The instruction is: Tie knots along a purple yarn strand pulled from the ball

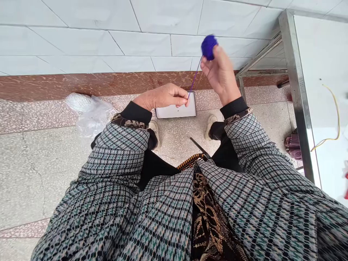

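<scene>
A small ball of purple yarn [208, 47] is in my right hand [219, 70], raised in front of the tiled wall. The thumb and fingers close on its lower right side, and the hand is slightly blurred. From the ball a purple strand [195, 78] runs down and left, fairly straight, to my left hand [170, 96]. There the thumb and forefinger pinch it. Below the left hand a shallow white box [178, 111] with a dark rim rests on the floor, partly hidden by that hand.
Clear plastic bags [92, 116] with whitish contents lie on the floor at left. At right stands a metal-framed table [295, 79] with a yellow cord [338, 119] on top. Dark folded fabric [293, 146] lies beneath it. A woven seat edge [191, 159] shows between my legs.
</scene>
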Tool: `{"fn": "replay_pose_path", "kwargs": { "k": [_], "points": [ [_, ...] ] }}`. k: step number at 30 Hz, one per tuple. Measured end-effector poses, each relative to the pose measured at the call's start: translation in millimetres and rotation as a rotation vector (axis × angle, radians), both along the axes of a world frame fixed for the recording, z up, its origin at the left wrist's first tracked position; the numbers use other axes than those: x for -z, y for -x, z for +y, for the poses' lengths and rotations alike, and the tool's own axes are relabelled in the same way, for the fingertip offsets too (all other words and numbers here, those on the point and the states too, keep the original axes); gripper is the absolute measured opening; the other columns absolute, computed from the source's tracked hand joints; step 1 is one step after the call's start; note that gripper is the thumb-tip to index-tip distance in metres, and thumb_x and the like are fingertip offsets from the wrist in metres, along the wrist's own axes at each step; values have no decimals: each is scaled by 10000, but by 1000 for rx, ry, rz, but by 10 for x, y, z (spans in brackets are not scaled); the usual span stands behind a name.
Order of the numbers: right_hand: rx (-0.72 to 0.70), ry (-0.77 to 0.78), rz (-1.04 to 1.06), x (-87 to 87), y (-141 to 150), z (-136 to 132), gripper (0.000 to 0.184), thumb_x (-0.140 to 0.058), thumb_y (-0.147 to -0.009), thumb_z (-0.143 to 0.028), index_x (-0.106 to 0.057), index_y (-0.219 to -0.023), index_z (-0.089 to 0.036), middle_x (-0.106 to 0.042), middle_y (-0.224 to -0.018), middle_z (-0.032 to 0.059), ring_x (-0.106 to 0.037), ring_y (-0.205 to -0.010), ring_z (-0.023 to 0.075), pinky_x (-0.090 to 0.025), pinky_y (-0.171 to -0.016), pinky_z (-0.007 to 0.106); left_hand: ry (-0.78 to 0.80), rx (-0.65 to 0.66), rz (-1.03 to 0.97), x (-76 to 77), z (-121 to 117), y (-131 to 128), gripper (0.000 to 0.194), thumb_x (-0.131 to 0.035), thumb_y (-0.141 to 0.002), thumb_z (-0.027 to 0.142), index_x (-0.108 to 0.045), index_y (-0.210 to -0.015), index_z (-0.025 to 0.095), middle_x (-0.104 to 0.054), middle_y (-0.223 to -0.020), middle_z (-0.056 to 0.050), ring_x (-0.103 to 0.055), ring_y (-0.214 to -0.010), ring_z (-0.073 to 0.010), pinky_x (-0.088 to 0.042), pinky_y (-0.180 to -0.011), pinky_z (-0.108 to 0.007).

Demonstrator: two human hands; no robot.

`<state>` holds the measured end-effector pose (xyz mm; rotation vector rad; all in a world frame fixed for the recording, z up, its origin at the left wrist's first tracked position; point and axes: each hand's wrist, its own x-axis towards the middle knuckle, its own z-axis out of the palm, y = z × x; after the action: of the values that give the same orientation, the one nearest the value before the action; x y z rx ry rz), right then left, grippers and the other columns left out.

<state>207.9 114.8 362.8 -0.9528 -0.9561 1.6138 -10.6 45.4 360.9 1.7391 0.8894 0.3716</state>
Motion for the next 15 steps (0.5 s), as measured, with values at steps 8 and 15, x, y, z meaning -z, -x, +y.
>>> {"fn": "replay_pose_path", "kwargs": {
  "k": [8, 15],
  "points": [
    [-992, -109, -311, 21, -54, -180, 531, -965, -723, -239, -541, -1039, -194, -669, -932, 8, -636, -833, 135, -494, -648, 196, 7, -284, -239, -64, -19, 233, 182, -710, -864, 325, -692, -735, 198, -657, -743, -44, -539, -707, -151, -496, -739, -339],
    [-110, -172, 211, -8, -113, -21, 598, -931, -728, -472, -532, -1114, -251, -665, -1099, 19, -604, -914, 139, -579, -854, 227, 12, -269, -100, 56, 24, 95, 159, -673, -866, 254, -679, -725, 178, -627, -680, -15, -559, -652, -125, -531, -754, -297]
  ]
}}
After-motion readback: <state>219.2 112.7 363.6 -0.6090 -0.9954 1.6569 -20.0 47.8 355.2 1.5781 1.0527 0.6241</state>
